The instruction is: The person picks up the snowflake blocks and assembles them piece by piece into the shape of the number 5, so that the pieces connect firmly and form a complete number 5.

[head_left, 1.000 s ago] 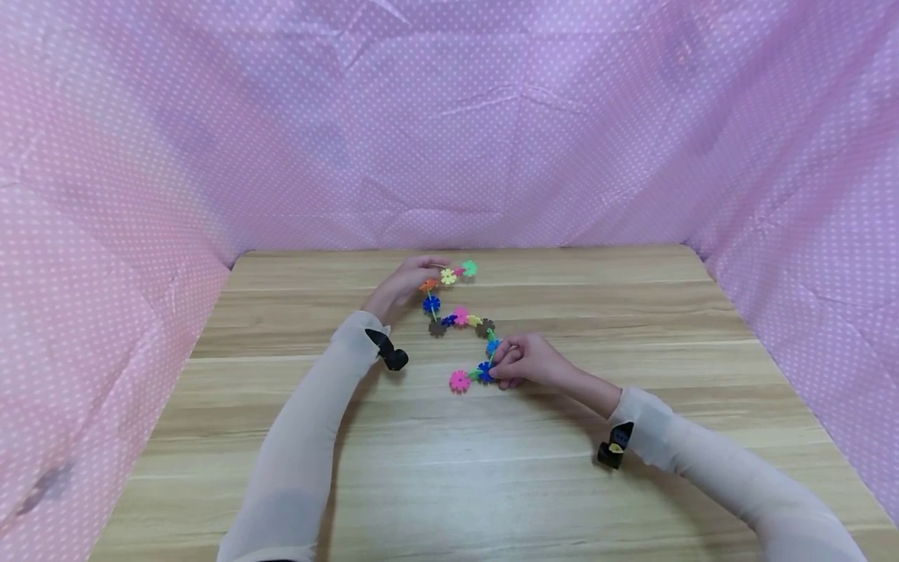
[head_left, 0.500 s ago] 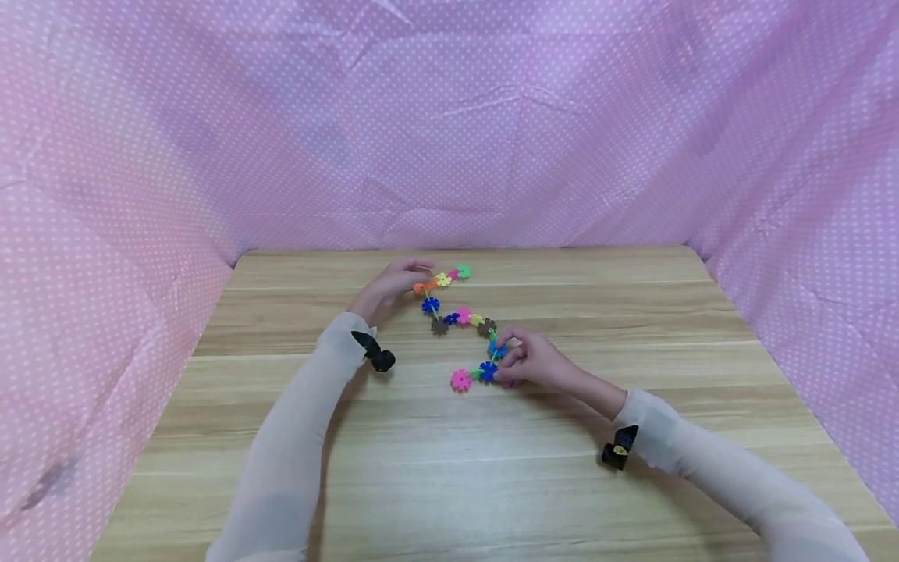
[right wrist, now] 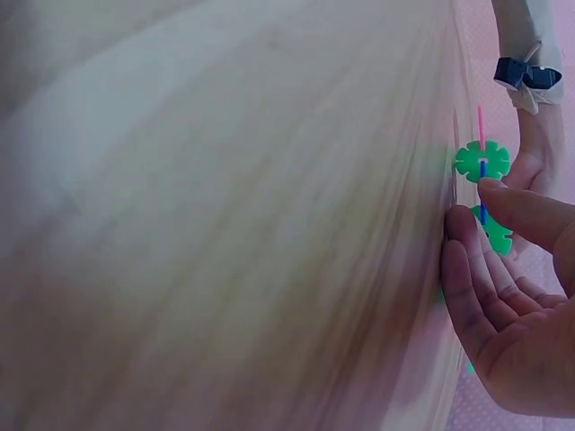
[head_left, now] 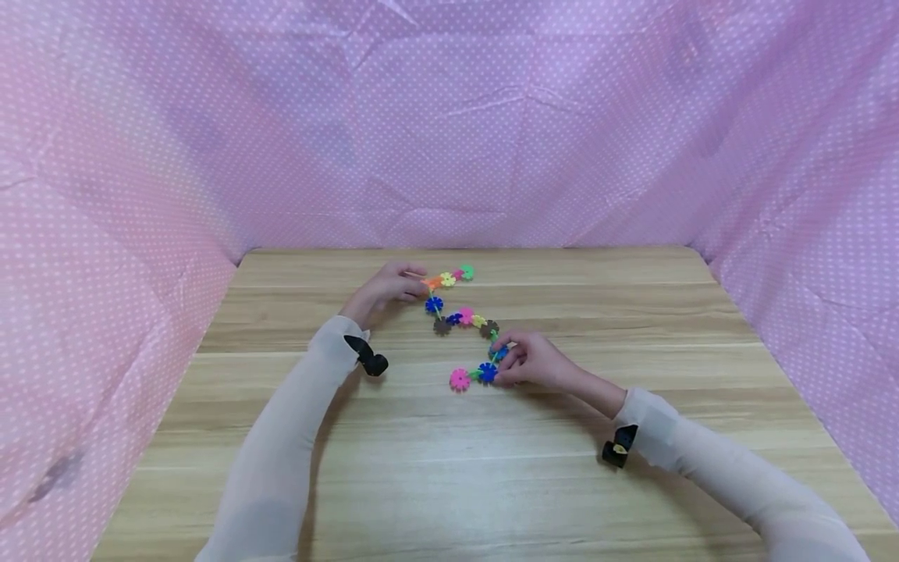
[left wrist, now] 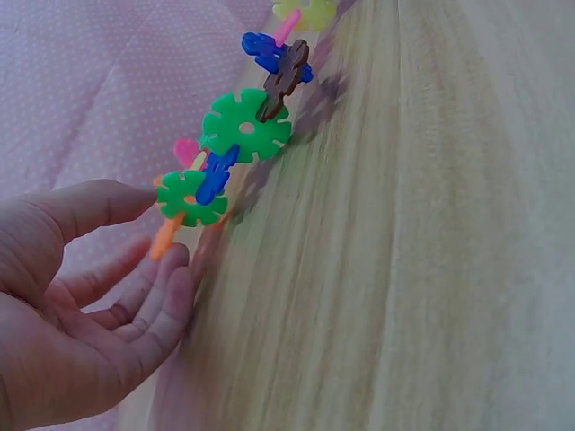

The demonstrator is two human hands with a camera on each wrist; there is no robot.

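A zigzag chain of interlocking plastic snowflake discs (head_left: pixel 467 316) lies across the table, in pink, blue, green, yellow, brown and orange. My left hand (head_left: pixel 389 287) is beside the orange disc (head_left: pixel 433 283) at the chain's far bend. In the left wrist view, its thumb touches a green disc (left wrist: pixel 191 198), and its loosely bent fingers are by the orange one. At the near bend my right hand (head_left: pixel 537 361) holds the chain, thumb at a dark blue disc (head_left: pixel 488 372) and index finger at a lighter blue one. That hand partly covers the lighter blue disc.
The chain lies on a wood-grain table (head_left: pixel 449 476). Pink dotted cloth (head_left: pixel 463 140) hangs behind and at both sides. A black wrist camera sits on each light sleeve (head_left: pixel 281 445).
My left hand has drawn back to the left from above the far end of the chain. The orange disc now shows more fully. My right hand has barely shifted.
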